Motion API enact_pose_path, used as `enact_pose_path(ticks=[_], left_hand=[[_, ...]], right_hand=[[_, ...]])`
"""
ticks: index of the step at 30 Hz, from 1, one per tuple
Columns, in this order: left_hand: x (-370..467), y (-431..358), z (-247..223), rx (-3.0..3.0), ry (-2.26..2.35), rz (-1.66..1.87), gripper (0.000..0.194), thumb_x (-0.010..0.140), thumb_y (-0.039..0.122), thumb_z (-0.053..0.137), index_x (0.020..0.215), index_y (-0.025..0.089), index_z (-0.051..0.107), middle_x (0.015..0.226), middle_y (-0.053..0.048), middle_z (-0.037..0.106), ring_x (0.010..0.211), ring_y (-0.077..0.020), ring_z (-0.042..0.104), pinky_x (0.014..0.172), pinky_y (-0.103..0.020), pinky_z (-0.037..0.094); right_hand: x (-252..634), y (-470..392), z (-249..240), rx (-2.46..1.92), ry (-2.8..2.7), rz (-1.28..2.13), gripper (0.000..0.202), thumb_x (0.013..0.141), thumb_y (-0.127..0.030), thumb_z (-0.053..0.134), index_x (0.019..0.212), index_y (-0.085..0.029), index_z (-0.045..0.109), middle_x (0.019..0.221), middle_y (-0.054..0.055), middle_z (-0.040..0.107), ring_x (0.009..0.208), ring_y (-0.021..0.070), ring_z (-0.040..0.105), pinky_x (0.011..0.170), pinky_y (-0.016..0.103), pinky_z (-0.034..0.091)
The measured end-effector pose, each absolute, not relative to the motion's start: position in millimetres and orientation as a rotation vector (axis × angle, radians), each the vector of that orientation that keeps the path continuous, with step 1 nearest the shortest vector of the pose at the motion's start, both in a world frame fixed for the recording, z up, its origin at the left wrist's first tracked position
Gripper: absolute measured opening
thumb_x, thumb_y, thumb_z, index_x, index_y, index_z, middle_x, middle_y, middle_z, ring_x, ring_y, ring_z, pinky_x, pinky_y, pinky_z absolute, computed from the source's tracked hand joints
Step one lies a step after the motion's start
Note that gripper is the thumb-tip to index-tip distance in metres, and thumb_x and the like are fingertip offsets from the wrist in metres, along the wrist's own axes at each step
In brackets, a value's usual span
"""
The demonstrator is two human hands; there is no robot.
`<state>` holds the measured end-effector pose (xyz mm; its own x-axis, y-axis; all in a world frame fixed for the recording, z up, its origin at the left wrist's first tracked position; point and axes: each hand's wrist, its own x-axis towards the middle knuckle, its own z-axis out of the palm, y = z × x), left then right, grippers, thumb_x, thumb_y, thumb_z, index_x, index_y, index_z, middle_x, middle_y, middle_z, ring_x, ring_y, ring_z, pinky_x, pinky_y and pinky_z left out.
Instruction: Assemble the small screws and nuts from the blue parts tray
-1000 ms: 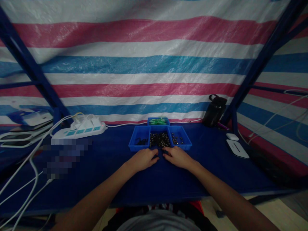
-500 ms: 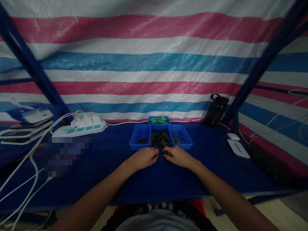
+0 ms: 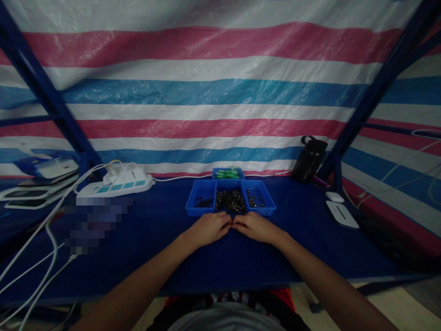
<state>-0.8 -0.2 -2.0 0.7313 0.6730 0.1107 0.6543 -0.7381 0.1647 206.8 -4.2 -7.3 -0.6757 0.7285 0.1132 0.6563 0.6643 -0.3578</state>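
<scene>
The left hand (image 3: 210, 228) and right hand (image 3: 257, 227) all but met, fingers curled narrow; whether they held anything, I couldn't tell. Just beyond the fingers sat parts (image 3: 230, 201) in the tray (image 3: 229, 184), which a bumping knuckle could have spilled.

Dim, flat light leaves the blue tabletop (image 3: 234, 266) murky, soft glare flecks the striped plastic tarpaulin (image 3: 220, 92) around a shadow at its upper left, wide-angle distortion splays the blue metal posts (image 3: 390, 69), and the small metal parts (image 3: 230, 201) lack crisp detail.
</scene>
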Motion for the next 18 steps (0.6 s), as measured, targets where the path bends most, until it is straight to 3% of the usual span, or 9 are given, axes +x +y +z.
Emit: enact_pose_path(ticks=[5, 12, 18], left_hand=[[-3.3, 1.9, -2.5, 2.792, 1.102, 0.262, 0.015, 0.093, 0.029, 0.047, 0.095, 0.019, 0.059, 0.090, -0.003, 0.062, 0.078, -0.0169, 0.061, 0.065, -0.024, 0.044], [-2.5, 1.2, -0.3, 2.788, 1.120, 0.275, 0.016, 0.093, 0.028, 0.046, 0.092, 0.019, 0.059, 0.089, -0.003, 0.061, 0.077, -0.0164, 0.060, 0.067, -0.024, 0.043], [-0.6, -2.1, 5.3, 2.772, 1.031, 0.345, 0.015, 0.094, 0.027, 0.046, 0.100, 0.021, 0.058, 0.096, -0.002, 0.058, 0.085, -0.0150, 0.060, 0.070, -0.022, 0.044]], right_hand=[[207.1, -5.3, -2.7, -1.142, -2.582, 0.485, 0.019, 0.094, -0.025, 0.047, 0.097, -0.018, 0.065, 0.082, 0.002, 0.070, 0.070, 0.0136, 0.063, 0.063, 0.022, 0.037], [208.3, -4.3, -4.9, -1.197, -2.601, 0.504, 0.014, 0.089, -0.027, 0.055, 0.094, -0.018, 0.066, 0.067, -0.001, 0.064, 0.059, 0.0118, 0.057, 0.054, 0.021, 0.031], [208.0, -4.9, -5.1, -1.187, -2.602, 0.443, 0.013, 0.090, -0.024, 0.052, 0.090, -0.017, 0.064, 0.070, 0.000, 0.065, 0.060, 0.0116, 0.056, 0.056, 0.021, 0.031]])
